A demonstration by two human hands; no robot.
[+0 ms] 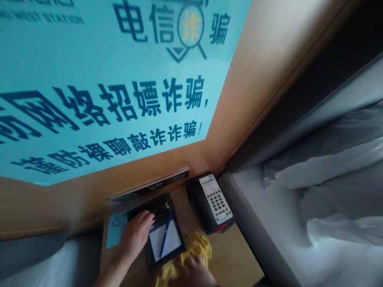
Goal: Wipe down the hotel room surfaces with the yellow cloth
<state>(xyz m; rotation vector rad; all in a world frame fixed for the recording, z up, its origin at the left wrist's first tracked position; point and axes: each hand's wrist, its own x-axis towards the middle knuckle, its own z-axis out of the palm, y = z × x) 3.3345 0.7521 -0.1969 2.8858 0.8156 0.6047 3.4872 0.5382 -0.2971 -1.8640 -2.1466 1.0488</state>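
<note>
My left hand (136, 233) reaches to the left side of a black notepad tray (181, 235), its fingers bent together over the tray's edge. A white notepad (173, 241) lies in the tray's near part, with a blue pen (165, 236) slanting across it. Small dark items in the far part are hard to make out. My right hand (194, 272) presses on a crumpled yellow cloth (199, 245) on the tabletop, just right of the tray's near corner; its fingers sink into the folds.
A black desk telephone (211, 203) stands right of the tray. Behind, a long narrow panel (149, 185) leans along the wall. A light blue card (115, 230) lies left on the small wooden table (239, 255). Beds with pale linen (338, 175) flank it; a large turquoise poster (104, 71) covers the wall.
</note>
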